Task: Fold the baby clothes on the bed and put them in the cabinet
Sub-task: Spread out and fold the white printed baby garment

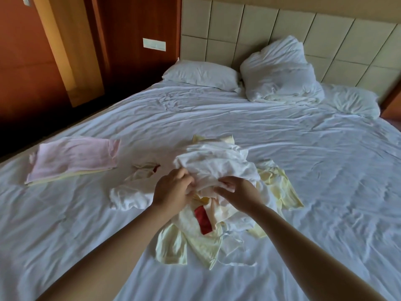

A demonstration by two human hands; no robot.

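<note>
My left hand (171,190) and right hand (236,192) pinch a white garment (217,164) atop the unsorted heap (195,231). Left of my grip: folded pink piece (73,159). Step: selecting; next, presumably lifting free, spreading flat.

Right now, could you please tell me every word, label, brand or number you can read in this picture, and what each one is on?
No text can be read.
Red patch on a garment in the clothes pile: plain, no lettering visible.
Wall switch panel: any marking is too small to read.
White plate at the top left edge: cut off and blurred.
</note>
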